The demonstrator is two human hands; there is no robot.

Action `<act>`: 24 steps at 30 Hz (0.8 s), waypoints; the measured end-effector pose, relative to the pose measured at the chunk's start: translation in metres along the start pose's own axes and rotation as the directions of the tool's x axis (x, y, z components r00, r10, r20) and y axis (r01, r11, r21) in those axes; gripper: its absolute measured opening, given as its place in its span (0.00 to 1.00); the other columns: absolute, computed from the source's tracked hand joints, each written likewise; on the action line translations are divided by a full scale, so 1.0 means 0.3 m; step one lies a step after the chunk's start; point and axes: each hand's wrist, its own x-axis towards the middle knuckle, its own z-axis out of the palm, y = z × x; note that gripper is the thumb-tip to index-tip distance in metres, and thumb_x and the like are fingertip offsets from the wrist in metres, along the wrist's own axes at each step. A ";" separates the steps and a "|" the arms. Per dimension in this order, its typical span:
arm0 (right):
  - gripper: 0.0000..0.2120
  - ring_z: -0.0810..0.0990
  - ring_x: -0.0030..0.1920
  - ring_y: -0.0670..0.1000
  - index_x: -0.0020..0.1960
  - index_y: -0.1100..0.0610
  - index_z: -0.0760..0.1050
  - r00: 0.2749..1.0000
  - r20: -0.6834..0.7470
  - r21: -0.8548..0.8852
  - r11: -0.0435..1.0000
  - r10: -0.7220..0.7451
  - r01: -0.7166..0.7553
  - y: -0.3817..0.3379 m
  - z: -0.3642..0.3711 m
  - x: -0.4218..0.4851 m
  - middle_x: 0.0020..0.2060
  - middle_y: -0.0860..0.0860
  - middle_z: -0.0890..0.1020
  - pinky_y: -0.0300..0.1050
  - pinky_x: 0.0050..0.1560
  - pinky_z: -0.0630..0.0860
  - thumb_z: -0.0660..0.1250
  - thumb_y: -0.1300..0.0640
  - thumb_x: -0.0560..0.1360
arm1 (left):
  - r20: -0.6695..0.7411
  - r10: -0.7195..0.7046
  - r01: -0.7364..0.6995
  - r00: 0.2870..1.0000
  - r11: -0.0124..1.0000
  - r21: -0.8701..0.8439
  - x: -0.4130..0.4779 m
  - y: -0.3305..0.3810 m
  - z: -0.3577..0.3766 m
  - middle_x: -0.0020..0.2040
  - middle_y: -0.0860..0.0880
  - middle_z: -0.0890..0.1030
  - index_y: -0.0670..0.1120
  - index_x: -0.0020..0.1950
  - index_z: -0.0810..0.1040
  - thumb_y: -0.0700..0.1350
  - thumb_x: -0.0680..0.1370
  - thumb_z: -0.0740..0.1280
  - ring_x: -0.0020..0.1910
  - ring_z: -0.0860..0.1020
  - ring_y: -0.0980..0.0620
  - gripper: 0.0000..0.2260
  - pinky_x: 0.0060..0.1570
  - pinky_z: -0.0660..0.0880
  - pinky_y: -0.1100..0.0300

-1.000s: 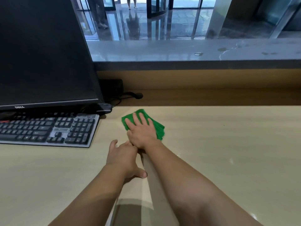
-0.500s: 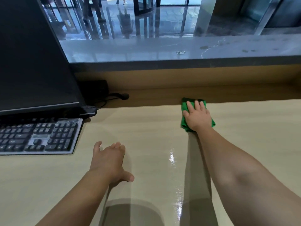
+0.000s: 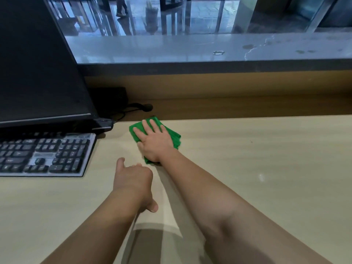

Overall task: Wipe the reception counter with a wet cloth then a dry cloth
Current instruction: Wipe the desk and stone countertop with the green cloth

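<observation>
My right hand (image 3: 154,141) lies flat on the green folded cloth (image 3: 172,137). The fingers are straight and slightly spread, and the palm presses the cloth down rather than gripping it. The cloth sits on the pale wood-grain desk top (image 3: 266,168), close to its far edge and a little left of the middle, with its far corner just short of the brown wooden back panel (image 3: 238,86). Green edges show past my fingertips, along the right side of my hand and under my wrist (whether it is wet or dry I cannot tell from its look).

My left hand (image 3: 133,180) rests on the same surface, nearer to me and just left of my right forearm, apart from the cloth. It holds nothing. The thumb sticks out toward the right arm and the little finger points forward, while the other fingers are hidden behind the knuckles.

To the left, the black and grey computer keyboard (image 3: 45,155) lies flat on the desk top, well clear of the cloth. Behind it stands the large black flat monitor (image 3: 38,63), its screen dark. A black cable with a plug (image 3: 141,107) curls along the back of the desk just beyond the cloth, beside a black box (image 3: 114,96) tucked behind the monitor.

Above the back panel runs the grey polished stone ledge (image 3: 190,48), which has a few dull marks toward its right end and a small metal fitting (image 3: 218,52) set into it. A small bright glint (image 3: 262,177) shows on the desk top to the right of my right forearm.
</observation>
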 end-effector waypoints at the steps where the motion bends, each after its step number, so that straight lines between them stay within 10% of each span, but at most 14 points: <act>1: 0.26 0.41 0.79 0.55 0.79 0.44 0.45 1.000 -0.002 0.008 1.000 -0.020 0.020 0.025 -0.006 0.015 0.79 0.51 0.44 0.57 0.77 0.43 0.46 0.46 0.83 | 0.015 0.001 -0.001 1.000 1.000 0.011 0.008 0.003 -0.003 0.51 0.53 0.77 0.51 0.32 0.72 0.65 0.61 0.74 0.48 0.74 0.55 0.21 0.70 0.50 0.49; 10: 0.25 0.60 0.76 0.55 0.77 0.43 0.58 0.937 0.008 0.065 0.935 0.349 -0.349 0.448 -0.106 -0.018 0.78 0.52 0.59 0.52 0.67 0.62 0.47 0.45 0.80 | 0.011 -0.006 0.006 1.000 1.000 0.001 0.022 0.009 0.004 0.52 0.54 0.77 0.52 0.36 0.75 0.65 0.59 0.75 0.48 0.75 0.56 0.20 0.71 0.50 0.51; 19: 0.26 0.48 0.78 0.60 0.79 0.52 0.54 0.687 0.034 0.101 0.681 0.726 -0.725 0.659 -0.125 -0.158 0.79 0.56 0.53 0.59 0.76 0.46 0.46 0.50 0.82 | -0.050 -0.003 0.003 0.999 1.000 -0.001 -0.018 0.002 0.013 0.57 0.53 0.73 0.49 0.60 0.72 0.66 0.63 0.71 0.59 0.73 0.54 0.32 0.71 0.44 0.44; 24: 0.29 0.40 0.78 0.60 0.80 0.47 0.43 0.805 0.045 0.109 0.798 0.592 -0.593 0.462 -0.115 0.037 0.79 0.55 0.42 0.60 0.75 0.43 0.46 0.51 0.81 | -0.030 0.015 -0.015 0.999 1.000 -0.006 -0.005 0.005 0.005 0.59 0.52 0.74 0.51 0.52 0.76 0.65 0.62 0.73 0.61 0.72 0.53 0.25 0.71 0.40 0.42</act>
